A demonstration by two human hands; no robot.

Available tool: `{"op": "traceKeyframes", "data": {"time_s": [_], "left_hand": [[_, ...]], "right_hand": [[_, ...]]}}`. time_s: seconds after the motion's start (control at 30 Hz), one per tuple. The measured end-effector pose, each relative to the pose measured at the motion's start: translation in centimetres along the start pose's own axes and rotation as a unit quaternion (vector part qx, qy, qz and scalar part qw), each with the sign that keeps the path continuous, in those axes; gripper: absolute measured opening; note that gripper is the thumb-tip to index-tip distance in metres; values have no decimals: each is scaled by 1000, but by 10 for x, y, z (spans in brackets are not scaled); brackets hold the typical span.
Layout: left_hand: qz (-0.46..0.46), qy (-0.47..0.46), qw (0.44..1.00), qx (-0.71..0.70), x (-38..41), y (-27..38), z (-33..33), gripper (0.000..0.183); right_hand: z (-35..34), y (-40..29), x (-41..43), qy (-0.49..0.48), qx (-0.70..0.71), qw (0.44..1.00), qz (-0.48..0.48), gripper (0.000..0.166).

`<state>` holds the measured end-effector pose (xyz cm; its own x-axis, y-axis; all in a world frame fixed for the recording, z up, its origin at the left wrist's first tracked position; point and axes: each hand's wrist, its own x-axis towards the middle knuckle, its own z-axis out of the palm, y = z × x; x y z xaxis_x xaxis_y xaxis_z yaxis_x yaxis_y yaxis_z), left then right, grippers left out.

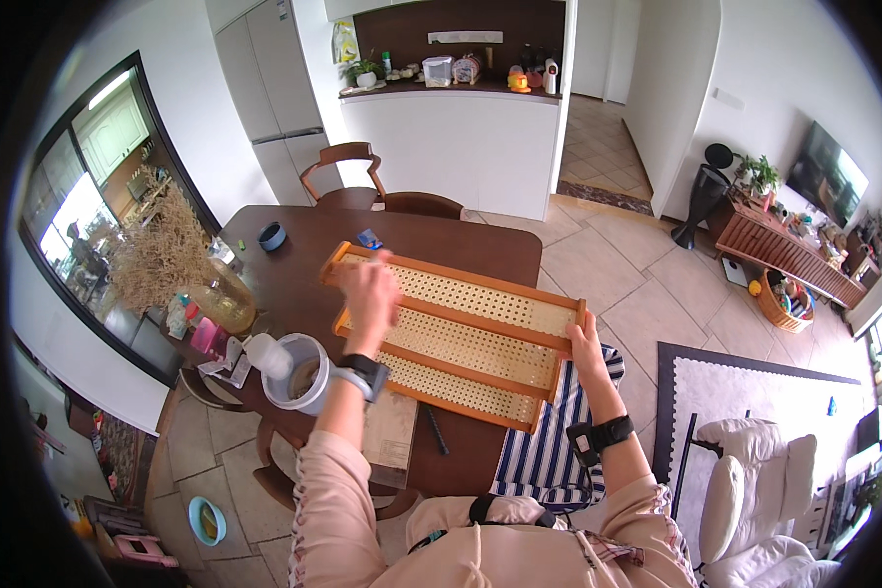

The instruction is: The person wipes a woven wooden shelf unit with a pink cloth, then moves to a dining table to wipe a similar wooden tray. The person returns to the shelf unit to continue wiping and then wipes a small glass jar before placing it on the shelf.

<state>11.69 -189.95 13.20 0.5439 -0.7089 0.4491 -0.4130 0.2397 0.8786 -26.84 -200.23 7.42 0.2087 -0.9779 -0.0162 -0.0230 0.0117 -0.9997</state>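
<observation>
A three-tier wooden rack (pixel 461 332) with cream perforated panels is tilted above the dark wooden table (pixel 459 467). Its right end is gripped by my right hand (pixel 588 349), thumb on the side frame. My left hand (pixel 371 298) is over the upper left part of the rack, blurred, with its fingers bent; whether it touches the frame or holds something small is unclear. Below the rack lie a worn board (pixel 389 441) and a thin black rod (pixel 436 428). A blue-and-white striped cloth (pixel 536 459) lies under the rack's right end.
Left of my forearm stand a translucent bucket (pixel 294 397) and a white container (pixel 268 356). Farther left is a glass vase (pixel 228 301) with dried stems. A dark blue bowl (pixel 271 236) and a small blue packet (pixel 370 238) are toward the far edge. Wooden chairs (pixel 347 165) surround the table.
</observation>
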Motion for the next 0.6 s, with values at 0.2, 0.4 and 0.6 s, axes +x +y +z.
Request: {"op": "traceKeyframes", "data": {"time_s": [0.2, 0.4, 0.6], "left_hand": [[99, 59, 987, 112, 5, -12, 35, 19], [389, -110, 872, 276, -107, 92, 152, 21], [177, 11, 983, 50, -147, 76, 90, 15]], "right_hand": [[-6, 15, 10, -5, -35, 999, -22, 62], [-16, 17, 2, -3, -70, 998, -10, 64], [21, -74, -67, 127, -466, 752, -448, 53]]}}
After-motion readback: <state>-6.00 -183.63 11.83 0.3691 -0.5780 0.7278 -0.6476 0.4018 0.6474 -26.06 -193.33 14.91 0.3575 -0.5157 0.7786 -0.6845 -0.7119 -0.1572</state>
